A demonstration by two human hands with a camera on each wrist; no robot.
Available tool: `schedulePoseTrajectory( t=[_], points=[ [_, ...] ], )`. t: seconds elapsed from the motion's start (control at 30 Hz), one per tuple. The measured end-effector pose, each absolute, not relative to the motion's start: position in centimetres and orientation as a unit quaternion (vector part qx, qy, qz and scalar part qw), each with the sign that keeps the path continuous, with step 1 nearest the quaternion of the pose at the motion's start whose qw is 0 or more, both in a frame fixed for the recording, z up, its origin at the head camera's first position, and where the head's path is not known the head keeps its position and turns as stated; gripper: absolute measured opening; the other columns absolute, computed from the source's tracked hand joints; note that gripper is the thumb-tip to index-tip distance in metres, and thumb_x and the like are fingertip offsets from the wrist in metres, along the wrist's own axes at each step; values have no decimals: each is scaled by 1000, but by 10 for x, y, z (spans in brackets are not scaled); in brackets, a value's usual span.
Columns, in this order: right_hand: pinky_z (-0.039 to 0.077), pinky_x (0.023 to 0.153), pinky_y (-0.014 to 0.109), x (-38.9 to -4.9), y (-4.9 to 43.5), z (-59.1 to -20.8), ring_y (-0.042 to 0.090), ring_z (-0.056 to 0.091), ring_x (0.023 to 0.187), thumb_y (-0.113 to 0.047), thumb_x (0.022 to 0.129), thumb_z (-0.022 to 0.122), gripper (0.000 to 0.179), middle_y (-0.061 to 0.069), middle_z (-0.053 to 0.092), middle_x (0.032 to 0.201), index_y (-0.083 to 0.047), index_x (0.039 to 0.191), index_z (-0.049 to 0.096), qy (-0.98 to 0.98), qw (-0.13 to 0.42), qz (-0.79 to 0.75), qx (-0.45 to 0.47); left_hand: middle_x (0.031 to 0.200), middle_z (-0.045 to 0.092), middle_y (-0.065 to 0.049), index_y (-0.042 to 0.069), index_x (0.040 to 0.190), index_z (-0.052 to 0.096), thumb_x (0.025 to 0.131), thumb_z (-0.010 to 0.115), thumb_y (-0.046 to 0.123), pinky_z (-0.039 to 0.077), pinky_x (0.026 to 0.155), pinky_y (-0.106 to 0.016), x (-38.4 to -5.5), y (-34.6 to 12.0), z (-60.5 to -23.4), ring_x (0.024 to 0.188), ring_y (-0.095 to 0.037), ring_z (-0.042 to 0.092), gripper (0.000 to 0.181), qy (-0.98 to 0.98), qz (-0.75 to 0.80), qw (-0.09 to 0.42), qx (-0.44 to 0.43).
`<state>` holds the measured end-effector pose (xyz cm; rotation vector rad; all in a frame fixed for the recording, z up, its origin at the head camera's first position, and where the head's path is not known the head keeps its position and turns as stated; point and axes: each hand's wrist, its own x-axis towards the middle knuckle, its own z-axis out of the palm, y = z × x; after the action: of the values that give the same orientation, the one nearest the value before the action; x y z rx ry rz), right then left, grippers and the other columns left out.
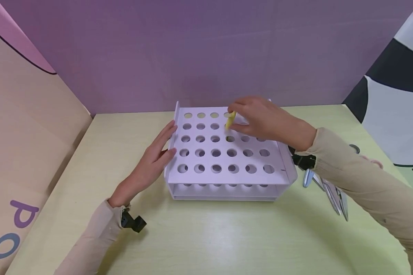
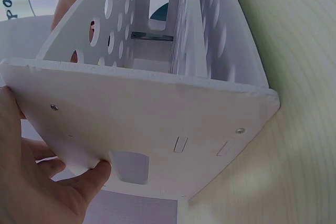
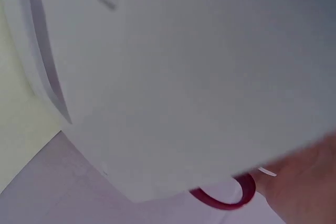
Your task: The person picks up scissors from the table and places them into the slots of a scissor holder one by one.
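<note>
A white rack with rows of round holes stands on the table. My left hand rests against its left side panel, fingers extended toward the top edge and thumb beside the cut-out. Over the back rows, my right hand pinches a narrow yellow thing between thumb and fingers, tilted above the holes; its kind I cannot tell. In the right wrist view, the rack's pale side panel covers most of that hand. A red ring-shaped loop shows right beside the hand there.
To the rack's right, partly under the right forearm, lie several metal tools, a blue-ended one and a pink handle. A purple wall rises behind the table. Black cameras sit on both wrists.
</note>
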<state>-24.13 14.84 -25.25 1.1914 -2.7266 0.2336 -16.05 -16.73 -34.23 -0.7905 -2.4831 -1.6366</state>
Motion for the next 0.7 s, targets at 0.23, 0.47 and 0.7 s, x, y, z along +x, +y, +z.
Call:
schedulePoseTrajectory(
  t=[0.23,0.47,0.7],
  points=[
    [46,78,40,-232,160,-248,24,55,85,-18,90,73,29,9,64,102,-6,114,65,-908,93,89,400,166,14,6,8,157,28,103,47,10,38,110,-44,-161,-167,-341,148,-14,25,58,-809,-528,35,-256],
    [49,73,36,-218,173,-244,22,55,88,-17,89,74,30,8,63,105,-7,116,64,-907,111,108,391,166,14,7,9,157,28,102,47,9,39,110,-45,-161,-168,-341,147,-14,25,57,-809,-528,35,-255],
    [55,81,42,-204,189,-241,26,58,100,-13,85,77,34,7,62,114,-7,116,64,-900,149,131,389,166,14,7,9,157,28,103,46,10,38,110,-45,-160,-168,-340,148,-13,24,57,-811,-528,34,-252]
  ],
)
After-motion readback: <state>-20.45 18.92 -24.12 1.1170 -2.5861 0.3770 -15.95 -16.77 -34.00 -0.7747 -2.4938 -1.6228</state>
